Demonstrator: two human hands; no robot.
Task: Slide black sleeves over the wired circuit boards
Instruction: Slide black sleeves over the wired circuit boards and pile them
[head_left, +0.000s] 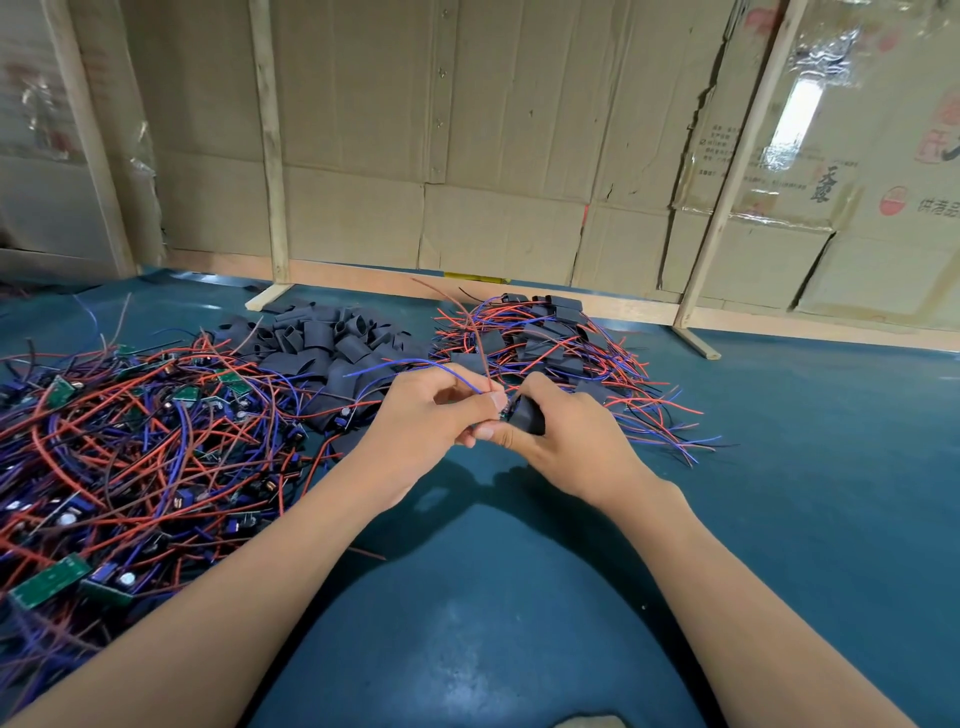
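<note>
Above the teal table my right hand (566, 441) grips a black sleeve (527, 418). My left hand (431, 415) pinches a small wired circuit board (505, 413) at the sleeve's mouth; only a green sliver of the board shows between the fingers. Its blue wire (415, 365) and a reddish-brown wire (470, 332) trail up and to the left from the left hand. The two hands touch at the fingertips.
A large tangle of bare wired boards (135, 457) covers the table's left side. A heap of loose black sleeves (332, 343) lies behind the hands. Sleeved boards with red and blue wires (561, 353) are piled at the right. A cardboard wall with wooden posts (270, 156) backs the table (779, 493).
</note>
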